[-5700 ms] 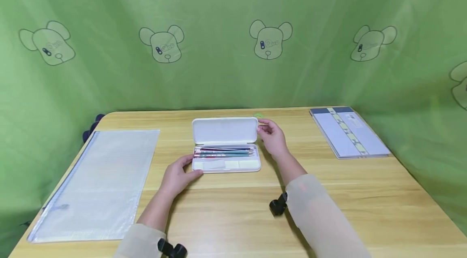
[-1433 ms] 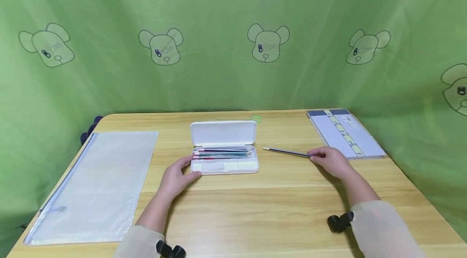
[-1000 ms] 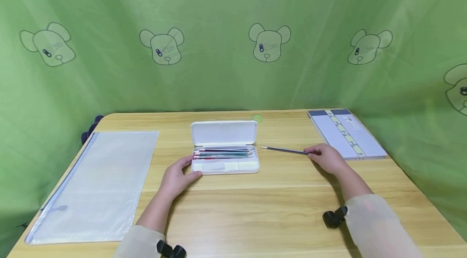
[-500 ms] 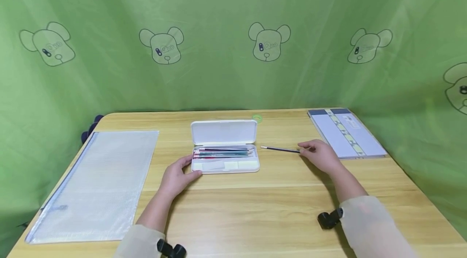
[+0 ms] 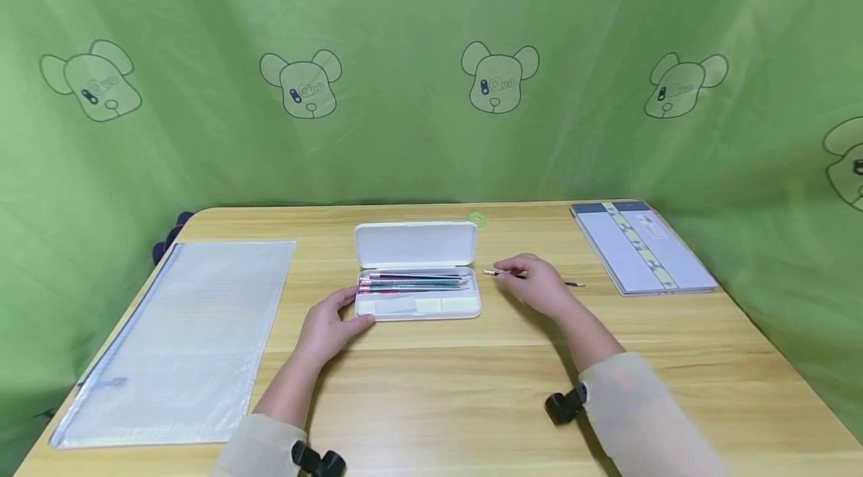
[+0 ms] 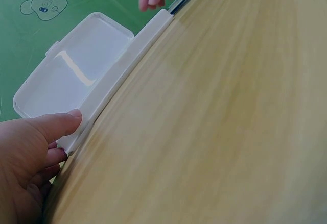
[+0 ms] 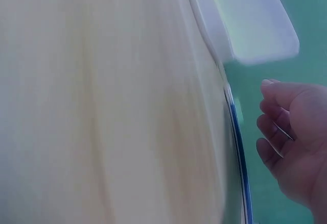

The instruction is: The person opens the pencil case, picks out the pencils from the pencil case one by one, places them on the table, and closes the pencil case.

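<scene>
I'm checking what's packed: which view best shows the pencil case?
Head view: nearly the whole pencil case, with pencils inside, shows. The left wrist view catches lid and outer wall, those pencils hidden; the right wrist view cuts it off, blurred.

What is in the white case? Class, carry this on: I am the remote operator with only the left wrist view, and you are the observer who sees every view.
Observer: Several pencils lie in the case, on the hinge side.
Operator: What lies to the left of the left hand?
Observer: In the head view, a translucent pouch, flat on the table.
Operator: And what is beyond the case?
Observer: A green ring shows just past its right end, near the table's far edge.
</scene>
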The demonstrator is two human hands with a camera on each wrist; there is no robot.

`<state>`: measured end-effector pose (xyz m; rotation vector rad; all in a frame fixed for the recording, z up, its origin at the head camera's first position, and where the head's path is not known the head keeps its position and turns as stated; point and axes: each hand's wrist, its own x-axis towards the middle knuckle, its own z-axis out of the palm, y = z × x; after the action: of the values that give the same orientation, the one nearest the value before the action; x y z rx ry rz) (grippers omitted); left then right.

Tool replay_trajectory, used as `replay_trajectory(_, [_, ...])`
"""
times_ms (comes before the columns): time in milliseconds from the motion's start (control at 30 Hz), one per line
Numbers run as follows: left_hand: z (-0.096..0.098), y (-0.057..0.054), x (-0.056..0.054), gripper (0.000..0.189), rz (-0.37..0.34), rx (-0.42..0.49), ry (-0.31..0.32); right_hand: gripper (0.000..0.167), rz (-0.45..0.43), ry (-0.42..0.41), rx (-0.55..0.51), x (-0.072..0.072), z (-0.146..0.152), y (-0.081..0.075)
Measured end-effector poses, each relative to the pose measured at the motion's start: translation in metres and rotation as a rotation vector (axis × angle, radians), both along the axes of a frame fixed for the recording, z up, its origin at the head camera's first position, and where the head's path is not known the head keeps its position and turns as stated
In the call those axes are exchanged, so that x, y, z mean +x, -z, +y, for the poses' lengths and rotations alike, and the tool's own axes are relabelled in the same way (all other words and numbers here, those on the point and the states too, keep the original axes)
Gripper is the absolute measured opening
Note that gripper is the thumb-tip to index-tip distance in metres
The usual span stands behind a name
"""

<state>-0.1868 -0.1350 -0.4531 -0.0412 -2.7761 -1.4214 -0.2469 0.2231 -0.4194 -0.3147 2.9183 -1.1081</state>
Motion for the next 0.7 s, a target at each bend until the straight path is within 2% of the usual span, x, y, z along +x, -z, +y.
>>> replay_trajectory(400, [0.000,-0.001,-0.001,0.064,-0.003,0.003,-0.001,0.023,-0.001,-0.122,0.004,-0.007,-0.057,-0.002])
replay_trajectory(700, [0.000,-0.002,0.000,0.065,-0.013,0.007,-0.012,0.022,-0.043,-0.161,0.141,-0.015,-0.079,-0.002])
